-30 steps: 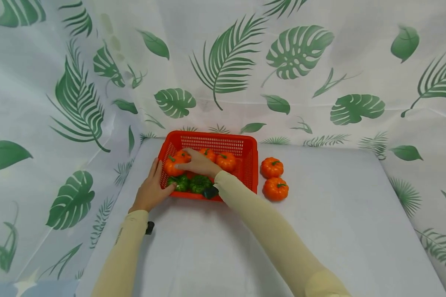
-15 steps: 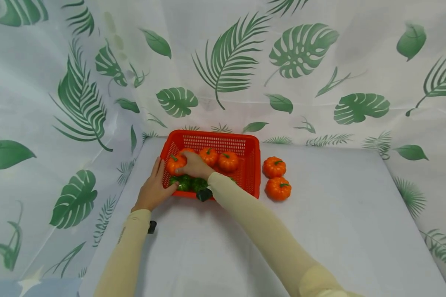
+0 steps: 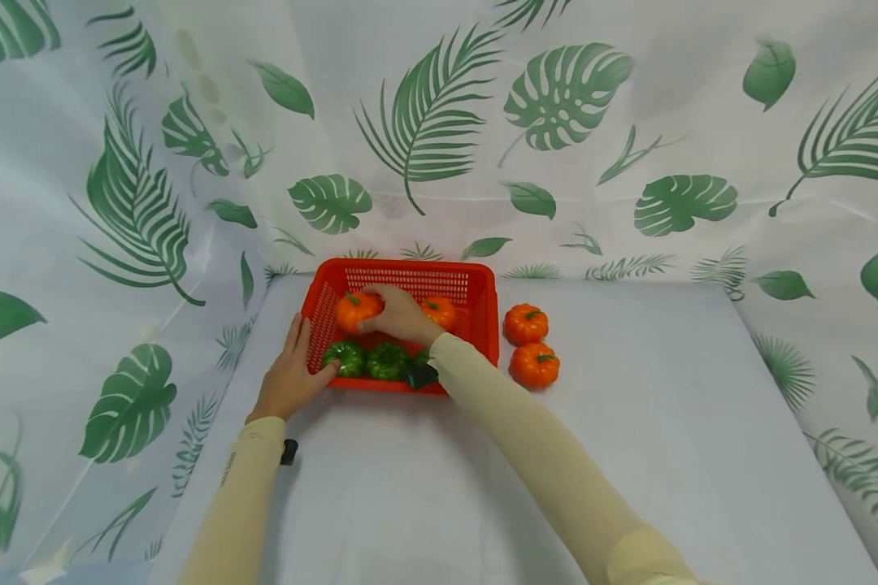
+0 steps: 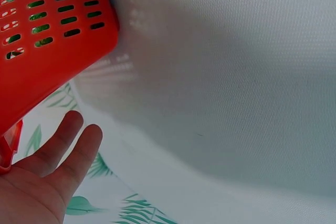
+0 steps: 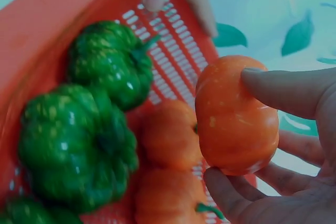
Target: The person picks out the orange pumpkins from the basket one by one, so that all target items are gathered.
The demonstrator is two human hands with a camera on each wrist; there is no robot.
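My right hand [image 3: 402, 315] grips a small orange pumpkin [image 5: 236, 116], thumb on one side and fingers on the other. In the head view it is held over the left part of a red plastic basket [image 3: 492, 325]. At the basket's left front corner, my left hand [image 3: 287, 382] holds the rim, thumb inside and fingers outside the wall. Two of those fingers [image 4: 79, 161] reach past the basket in the left wrist view. Green pumpkins [image 3: 388, 361] line the basket's front side. Beyond them in the right wrist view are two orange pumpkins [image 5: 170, 135], partly hidden by the right hand in the head view.
Two more orange pumpkins, a rear one [image 3: 526, 324] and a front one [image 3: 534, 366], sit on the white table [image 3: 629, 422] just right of the basket. A leaf-patterned white curtain [image 3: 439, 227] rises behind and at both sides.
The right hand has shifted the gripped pumpkin rightward within the basket, away from its left wall. The left hand stays at the basket's corner. The head view has shifted slightly.
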